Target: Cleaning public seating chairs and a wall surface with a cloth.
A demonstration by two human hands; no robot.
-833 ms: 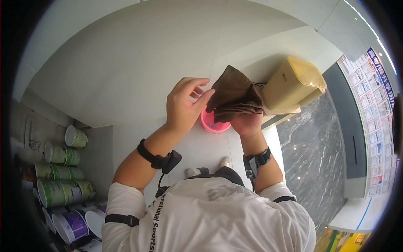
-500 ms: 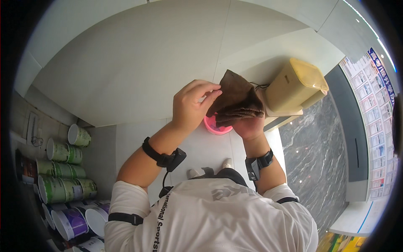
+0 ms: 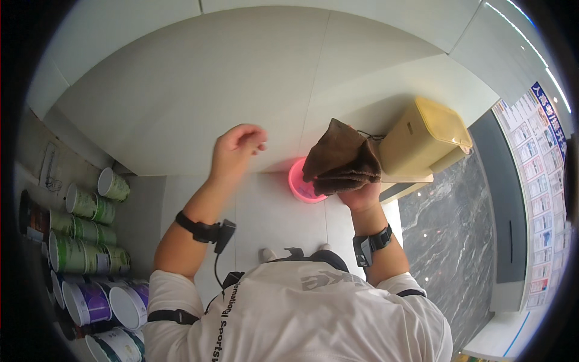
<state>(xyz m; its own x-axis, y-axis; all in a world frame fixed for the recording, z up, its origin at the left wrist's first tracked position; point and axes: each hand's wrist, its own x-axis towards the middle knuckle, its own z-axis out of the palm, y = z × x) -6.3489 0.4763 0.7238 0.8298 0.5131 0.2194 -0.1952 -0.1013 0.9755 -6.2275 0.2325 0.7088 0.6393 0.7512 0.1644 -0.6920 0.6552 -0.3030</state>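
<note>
A folded dark brown cloth (image 3: 341,154) rests on my right hand (image 3: 363,196), which supports it from below; the cloth covers most of the fingers. To its left, my left hand (image 3: 240,145) is raised and apart from the cloth, with its fingers curled inward and slightly blurred. Nothing shows in that hand. Beneath the cloth, a pink bucket (image 3: 297,184) stands on the floor, partly hidden by the cloth.
A yellow lidded bin (image 3: 416,133) stands right of the cloth. Several green-and-white tubs (image 3: 90,253) and purple tubs (image 3: 87,303) are stacked at the left. A pale panel (image 3: 211,90) rises ahead; dark marbled floor (image 3: 446,229) lies to the right.
My left hand has drawn away from the cloth toward the left, its fingers curling. The cloth stays on my right hand, and more of the pink bucket shows.
</note>
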